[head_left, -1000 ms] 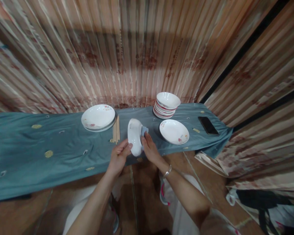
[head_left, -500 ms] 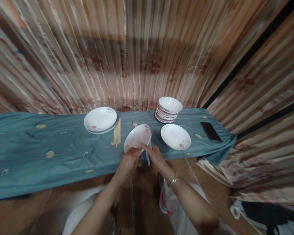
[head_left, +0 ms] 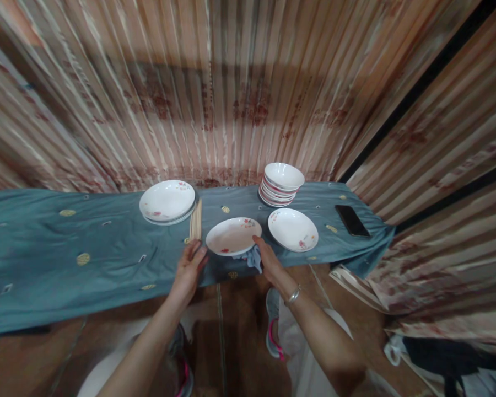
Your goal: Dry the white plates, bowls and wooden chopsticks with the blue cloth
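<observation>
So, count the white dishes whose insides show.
4: the top plate at left, the dish in the right hand, another dish right of it, and the top bowl of the tall stack. More pieces beneath have insides hidden.

Along the tablecloth [head_left: 111,242], left to right, come plates [head_left: 167,200], chopsticks [head_left: 195,223], a held dish [head_left: 233,237], a plate [head_left: 292,229] with bowls [head_left: 278,190] behind it, and a phone [head_left: 352,220].

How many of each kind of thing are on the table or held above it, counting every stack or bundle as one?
White floral dishes: 3 (left stack, right-hand dish, and middle dish in the right hand)
Bowl stack: 1
Chopstick bundle: 1
Blue cloth: 1
Black phone: 1
Total: 7
</observation>
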Demonstrator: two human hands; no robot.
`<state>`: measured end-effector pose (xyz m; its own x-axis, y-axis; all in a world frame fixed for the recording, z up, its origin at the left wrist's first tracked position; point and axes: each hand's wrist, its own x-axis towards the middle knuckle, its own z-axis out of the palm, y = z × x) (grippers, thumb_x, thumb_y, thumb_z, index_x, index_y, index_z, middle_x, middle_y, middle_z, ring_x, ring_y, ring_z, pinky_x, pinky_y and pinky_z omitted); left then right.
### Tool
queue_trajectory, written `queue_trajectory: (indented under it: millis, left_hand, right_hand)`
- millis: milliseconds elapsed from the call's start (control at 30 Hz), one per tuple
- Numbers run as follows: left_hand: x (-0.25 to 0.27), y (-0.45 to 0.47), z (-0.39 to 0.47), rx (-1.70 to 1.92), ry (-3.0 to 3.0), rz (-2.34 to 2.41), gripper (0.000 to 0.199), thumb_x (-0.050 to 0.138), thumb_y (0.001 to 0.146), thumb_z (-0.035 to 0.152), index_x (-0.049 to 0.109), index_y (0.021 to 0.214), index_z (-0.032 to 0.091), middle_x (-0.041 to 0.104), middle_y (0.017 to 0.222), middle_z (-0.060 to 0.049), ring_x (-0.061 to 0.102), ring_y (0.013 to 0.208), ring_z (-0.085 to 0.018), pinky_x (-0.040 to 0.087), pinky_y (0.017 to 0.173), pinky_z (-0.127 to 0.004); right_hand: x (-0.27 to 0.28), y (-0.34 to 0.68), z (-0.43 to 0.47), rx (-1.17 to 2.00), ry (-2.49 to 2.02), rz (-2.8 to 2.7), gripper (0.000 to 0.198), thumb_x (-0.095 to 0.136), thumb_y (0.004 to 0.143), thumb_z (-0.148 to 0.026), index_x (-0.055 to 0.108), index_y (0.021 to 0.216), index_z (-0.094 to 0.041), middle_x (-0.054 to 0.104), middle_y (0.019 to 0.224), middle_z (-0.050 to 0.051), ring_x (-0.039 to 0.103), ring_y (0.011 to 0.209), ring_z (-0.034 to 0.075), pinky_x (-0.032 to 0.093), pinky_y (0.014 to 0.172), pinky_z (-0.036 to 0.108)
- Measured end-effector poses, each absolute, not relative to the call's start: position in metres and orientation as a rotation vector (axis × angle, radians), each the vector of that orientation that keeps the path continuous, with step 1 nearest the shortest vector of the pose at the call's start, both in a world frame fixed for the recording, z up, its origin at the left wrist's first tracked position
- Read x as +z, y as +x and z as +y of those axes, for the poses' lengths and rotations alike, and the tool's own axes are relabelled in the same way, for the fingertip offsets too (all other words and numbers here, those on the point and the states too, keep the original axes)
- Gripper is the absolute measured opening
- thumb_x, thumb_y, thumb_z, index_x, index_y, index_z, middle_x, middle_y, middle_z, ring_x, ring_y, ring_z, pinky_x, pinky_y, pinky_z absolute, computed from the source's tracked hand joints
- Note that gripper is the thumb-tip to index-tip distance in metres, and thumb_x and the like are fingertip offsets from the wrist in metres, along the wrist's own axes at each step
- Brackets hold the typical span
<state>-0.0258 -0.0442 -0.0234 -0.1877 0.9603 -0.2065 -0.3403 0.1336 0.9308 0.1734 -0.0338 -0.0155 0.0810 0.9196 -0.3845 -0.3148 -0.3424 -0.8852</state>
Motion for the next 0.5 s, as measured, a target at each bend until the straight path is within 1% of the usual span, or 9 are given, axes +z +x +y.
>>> queue_trajectory:
  millis: [33,100,200,267,333,400,467,500]
  left_hand:
    - [-0.024,-0.025,-0.045,1.296,0.589,1.113,0.035,0.075,0.069,0.033,0.061,0.098,0.019,0.065,0.114,-0.011,0.061,0.109,-0.028,0.046,0.096,-0.046]
    - [-0.024,-0.021,-0.046,1.156,0.450,0.976,0.031,0.074,0.071,0.032,0.061,0.093,0.016,0.069,0.101,-0.012,0.066,0.096,-0.028,0.052,0.088,-0.048]
    - [-0.022,-0.014,-0.046,1.109,0.395,0.898,0.026,0.072,0.072,0.025,0.062,0.093,0.014,0.071,0.095,-0.011,0.068,0.087,-0.025,0.055,0.083,-0.045]
    - [-0.021,-0.012,-0.044,1.126,0.392,0.903,0.024,0.072,0.071,0.018,0.062,0.092,0.013,0.072,0.092,-0.010,0.069,0.084,-0.023,0.056,0.081,-0.041]
    - [-0.021,-0.012,-0.044,1.138,0.402,0.913,0.025,0.071,0.069,0.013,0.063,0.092,0.013,0.072,0.088,-0.008,0.069,0.080,-0.020,0.057,0.078,-0.037]
    - [-0.021,-0.013,-0.044,1.138,0.415,0.930,0.028,0.071,0.068,0.012,0.062,0.094,0.014,0.072,0.085,-0.006,0.069,0.078,-0.019,0.057,0.076,-0.036]
    - [-0.020,-0.013,-0.047,1.142,0.440,0.961,0.032,0.072,0.066,0.012,0.062,0.097,0.016,0.072,0.083,-0.004,0.068,0.075,-0.018,0.057,0.073,-0.035]
    - [-0.020,-0.013,-0.048,1.149,0.454,0.977,0.035,0.073,0.065,0.012,0.062,0.098,0.017,0.072,0.083,-0.003,0.068,0.074,-0.017,0.057,0.071,-0.034]
  right_hand:
    - [-0.015,0.173,-0.033,1.497,-1.322,-0.691,0.038,0.058,0.068,-0.055,0.059,0.061,-0.018,0.060,0.049,-0.001,0.054,0.044,0.012,0.042,0.044,0.022]
    - [-0.015,0.173,-0.034,1.501,-1.373,-0.737,0.040,0.057,0.070,-0.055,0.058,0.059,-0.018,0.058,0.047,-0.001,0.052,0.043,0.011,0.041,0.044,0.021]
    - [-0.015,0.176,-0.036,1.485,-1.466,-0.928,0.046,0.054,0.073,-0.059,0.055,0.054,-0.017,0.054,0.045,-0.002,0.048,0.042,0.009,0.038,0.044,0.021]
    - [-0.013,0.185,-0.038,1.408,-1.549,-1.202,0.050,0.052,0.075,-0.062,0.053,0.052,-0.018,0.053,0.045,-0.002,0.047,0.043,0.009,0.034,0.044,0.021]
    - [-0.006,0.199,-0.040,1.215,-1.668,-1.569,0.051,0.054,0.077,-0.062,0.051,0.050,-0.019,0.052,0.045,-0.002,0.049,0.046,0.010,0.029,0.046,0.021]
    - [0.003,0.212,-0.041,0.869,-1.813,-1.790,0.051,0.050,0.083,-0.059,0.050,0.050,-0.019,0.055,0.048,0.000,0.053,0.051,0.012,0.029,0.049,0.022]
    - [0.013,0.219,-0.041,0.532,-1.914,-1.901,0.044,0.046,0.088,-0.052,0.058,0.064,-0.018,0.063,0.061,0.004,0.059,0.061,0.016,0.033,0.055,0.024]
    - [0.016,0.219,-0.041,0.391,-1.950,-1.921,0.041,0.044,0.091,-0.049,0.062,0.075,-0.016,0.066,0.068,0.007,0.062,0.067,0.018,0.036,0.058,0.025]
